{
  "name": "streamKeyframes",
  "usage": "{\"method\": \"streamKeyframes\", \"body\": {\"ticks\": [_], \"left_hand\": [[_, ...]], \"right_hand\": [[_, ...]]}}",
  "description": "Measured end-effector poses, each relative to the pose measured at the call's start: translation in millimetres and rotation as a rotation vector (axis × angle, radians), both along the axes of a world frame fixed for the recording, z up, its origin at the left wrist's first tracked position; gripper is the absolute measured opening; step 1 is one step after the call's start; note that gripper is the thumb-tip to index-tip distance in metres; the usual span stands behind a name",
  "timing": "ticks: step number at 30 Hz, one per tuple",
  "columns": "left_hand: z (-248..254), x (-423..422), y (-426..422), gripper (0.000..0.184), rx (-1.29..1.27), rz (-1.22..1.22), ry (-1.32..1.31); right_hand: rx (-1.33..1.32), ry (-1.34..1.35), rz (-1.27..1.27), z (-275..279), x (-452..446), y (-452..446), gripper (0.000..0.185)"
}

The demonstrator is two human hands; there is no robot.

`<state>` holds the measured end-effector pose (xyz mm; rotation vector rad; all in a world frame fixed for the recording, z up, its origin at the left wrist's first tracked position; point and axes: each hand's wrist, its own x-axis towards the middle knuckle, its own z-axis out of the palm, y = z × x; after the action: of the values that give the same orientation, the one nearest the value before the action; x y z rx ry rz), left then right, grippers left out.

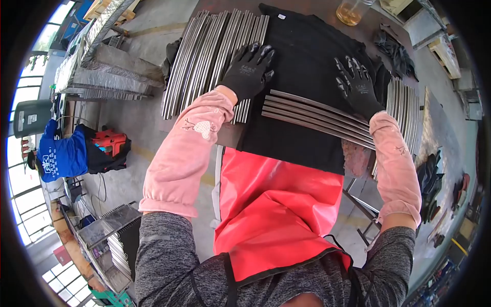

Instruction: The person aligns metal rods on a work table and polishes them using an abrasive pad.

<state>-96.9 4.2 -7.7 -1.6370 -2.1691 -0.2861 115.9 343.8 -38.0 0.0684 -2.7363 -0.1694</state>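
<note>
My left hand (248,70), in a black glove, lies over the right part of a wide row of metal rods (204,56), its fingers spread and reaching to the edge of a black cloth (307,56). On the cloth's right side rests my right hand (358,87), also gloved in black, with its fingers spread flat. Several loose rods (312,116) lie crosswise on the cloth, between my hands and nearer to my body. Their right ends pass under or beside my right wrist. More rods (404,110) are lined up to the right of my right forearm.
A jar of amber liquid (350,13) stands at the table's far edge, with dark gloves (396,51) to its right. Wrapped metal stock (112,69) stands at the left. A person in blue (66,153) is farther left. Dark gloves (429,179) lie at the right.
</note>
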Motion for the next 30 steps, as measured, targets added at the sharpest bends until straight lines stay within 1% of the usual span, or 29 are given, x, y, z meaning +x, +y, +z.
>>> {"method": "streamKeyframes", "body": {"ticks": [3,7,12,13,17,18,22,28,30], "left_hand": [[3,-2,-6,0.055,0.023,-0.018,-0.009],[6,-2,-16,0.056,0.092,0.033,-0.061],[1,-21,-15,0.06,0.026,0.031,-0.151],[6,-24,-11,0.06,0.025,0.029,-0.153],[33,-48,19,0.064,-0.172,0.321,-0.37],[30,-52,26,0.064,-0.172,0.32,-0.368],[3,-66,52,0.067,-0.031,0.313,0.088],[-31,-98,65,0.06,-0.055,0.29,0.184],[-35,-111,76,0.059,-0.06,0.23,0.211]], "right_hand": [[0.0,-0.005,0.023,2,3,4,0.06],[-0.035,-0.047,0.027,6,6,3,0.062],[-0.055,-0.027,0.032,5,5,3,0.061],[-0.055,-0.029,0.029,6,6,3,0.061],[0.013,0.034,0.055,9,3,1,0.058],[0.013,0.036,0.053,10,2,2,0.058],[0.008,0.03,0.023,3,2,3,0.058],[-0.02,-0.023,-0.011,10,5,-3,0.061],[-0.016,0.015,-0.001,10,3,-1,0.059]]}}
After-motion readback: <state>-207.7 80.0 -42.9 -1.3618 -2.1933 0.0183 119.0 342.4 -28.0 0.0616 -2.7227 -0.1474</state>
